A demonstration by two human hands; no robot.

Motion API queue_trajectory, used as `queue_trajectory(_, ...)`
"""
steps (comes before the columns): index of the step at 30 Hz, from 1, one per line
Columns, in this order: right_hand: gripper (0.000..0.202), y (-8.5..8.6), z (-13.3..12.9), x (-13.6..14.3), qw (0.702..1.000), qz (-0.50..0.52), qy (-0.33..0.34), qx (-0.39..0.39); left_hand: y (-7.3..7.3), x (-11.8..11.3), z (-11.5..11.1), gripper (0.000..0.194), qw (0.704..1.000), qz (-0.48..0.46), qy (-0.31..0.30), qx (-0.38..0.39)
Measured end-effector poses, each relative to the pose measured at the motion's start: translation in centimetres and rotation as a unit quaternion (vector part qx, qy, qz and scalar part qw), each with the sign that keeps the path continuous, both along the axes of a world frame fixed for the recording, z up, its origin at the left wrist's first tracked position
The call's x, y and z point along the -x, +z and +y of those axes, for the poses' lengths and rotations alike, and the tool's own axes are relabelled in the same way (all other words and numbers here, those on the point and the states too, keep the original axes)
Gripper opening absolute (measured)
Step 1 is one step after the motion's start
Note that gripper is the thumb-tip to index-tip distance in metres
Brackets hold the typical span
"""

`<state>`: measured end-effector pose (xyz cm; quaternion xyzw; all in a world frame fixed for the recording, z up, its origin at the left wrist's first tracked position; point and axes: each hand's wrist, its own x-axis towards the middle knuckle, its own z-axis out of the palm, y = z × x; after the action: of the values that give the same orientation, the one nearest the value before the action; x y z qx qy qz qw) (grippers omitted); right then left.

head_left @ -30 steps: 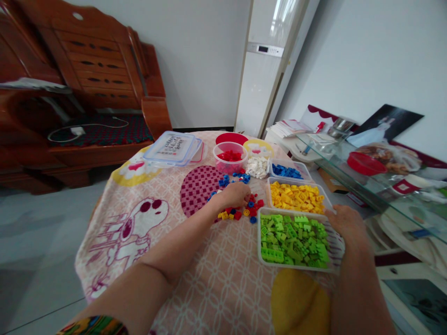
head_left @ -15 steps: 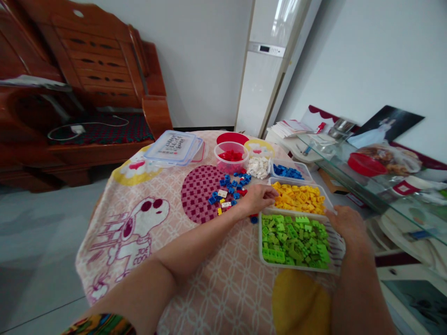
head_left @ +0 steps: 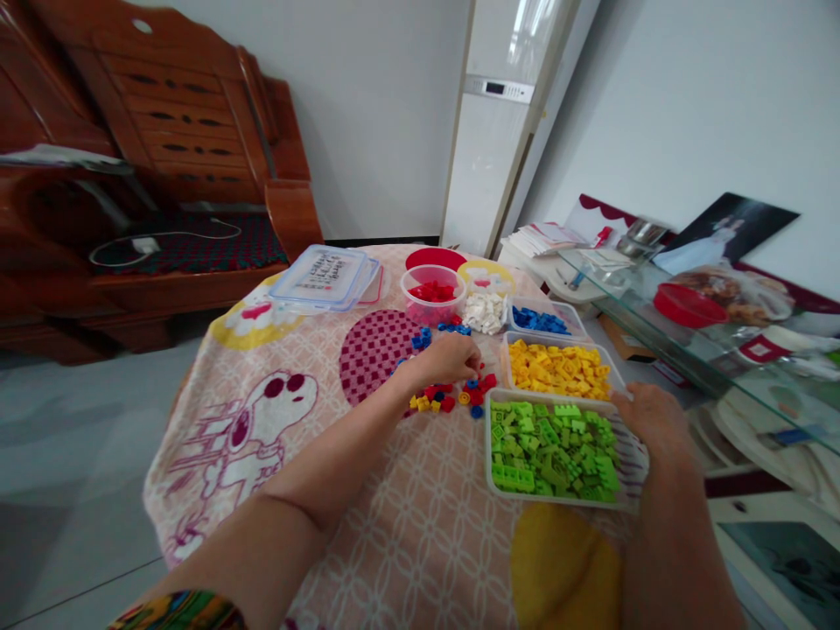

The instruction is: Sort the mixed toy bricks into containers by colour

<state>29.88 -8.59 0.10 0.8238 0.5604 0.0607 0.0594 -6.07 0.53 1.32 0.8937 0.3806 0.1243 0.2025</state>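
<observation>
My left hand [head_left: 452,357] is over the loose mixed bricks, its fingers pressed together and pointing down; what they hold, if anything, is too small to make out. Red and yellow bricks [head_left: 435,401] lie below it on the tablecloth, blue ones [head_left: 422,338] beyond it. To its right stand a box of yellow bricks [head_left: 557,369] and, nearer me, a box of green bricks [head_left: 555,451]. My right hand [head_left: 647,418] rests at the right edges of these two boxes, fingers wrapped on the rim.
A round tub of red bricks [head_left: 433,293], a pile of white bricks [head_left: 484,312] and a box of blue bricks [head_left: 542,321] stand farther back. Lids [head_left: 321,276] are stacked at the back left. A glass shelf [head_left: 689,324] holding various items borders the right side.
My left hand has moved left from the yellow box to above the loose bricks, uncovering red and yellow ones near the boxes. My right hand has stayed at the box edges.
</observation>
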Motion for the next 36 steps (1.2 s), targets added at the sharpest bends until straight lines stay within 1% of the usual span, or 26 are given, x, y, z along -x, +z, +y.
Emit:
queue_trajectory(3, 0.054, 0.0, 0.1, -0.1, 1.0, 0.009, -0.001, -0.001, 0.3, -0.2, -0.9, 0.002, 0.996, 0.085, -0.02, 0.011)
queue_trajectory(4, 0.054, 0.1, 0.1, -0.1, 1.0, 0.011, -0.001, 0.0, 0.3, -0.4, -1.2, 0.004, 0.994, 0.109, -0.023, 0.016)
queue_trajectory(6, 0.055, 0.1, 0.2, -0.1, 1.0, 0.011, -0.002, 0.005, 0.1, -0.9, -1.7, 0.014, 0.988, 0.153, -0.029, 0.015)
queue_trajectory(9, 0.053, 0.2, 0.2, 0.0, 1.0, 0.009, -0.006, 0.009, -0.4, -1.6, -2.3, 0.026, 0.977, 0.207, -0.041, -0.02)
queue_trajectory(12, 0.052, 0.1, 0.2, 0.0, 1.0, 0.006, -0.004, 0.0, -0.4, -1.9, -2.4, 0.024, 0.972, 0.225, -0.05, -0.037)
queue_trajectory(16, 0.051, 0.0, 0.2, -0.1, 1.0, -0.002, -0.001, -0.002, 0.3, -1.2, -2.1, 0.014, 0.978, 0.203, -0.053, -0.007)
queue_trajectory(19, 0.052, 0.0, 0.2, -0.1, 1.0, -0.002, -0.006, 0.006, 0.2, -0.6, -1.2, 0.012, 0.988, 0.147, -0.056, -0.001)
queue_trajectory(22, 0.052, 0.1, 0.2, 0.0, 1.0, 0.002, -0.009, 0.013, -0.4, -0.3, -0.4, 0.009, 0.996, 0.053, -0.068, 0.01)
queue_trajectory(25, 0.052, 0.2, 0.2, 0.2, 1.0, -0.002, -0.013, 0.011, -1.2, -0.8, -0.1, 0.008, 0.997, -0.06, -0.042, 0.025)
queue_trajectory(28, 0.052, 0.2, 0.2, 0.2, 1.0, -0.001, -0.013, 0.008, -1.9, -1.9, -0.3, 0.012, 0.984, -0.177, 0.006, 0.031)
queue_trajectory(31, 0.052, 0.2, 0.2, 0.2, 1.0, -0.001, -0.011, 0.014, -2.9, -3.4, -0.7, 0.015, 0.96, -0.273, 0.028, 0.055)
queue_trajectory(33, 0.052, 0.1, 0.2, 0.1, 1.0, -0.004, -0.009, 0.009, -3.6, -4.4, -1.0, 0.021, 0.944, -0.321, 0.019, 0.078)
queue_trajectory(36, 0.052, 0.1, 0.2, 0.1, 1.0, -0.004, -0.011, 0.005, -4.3, -5.4, -1.3, 0.033, 0.926, -0.366, -0.017, 0.094)
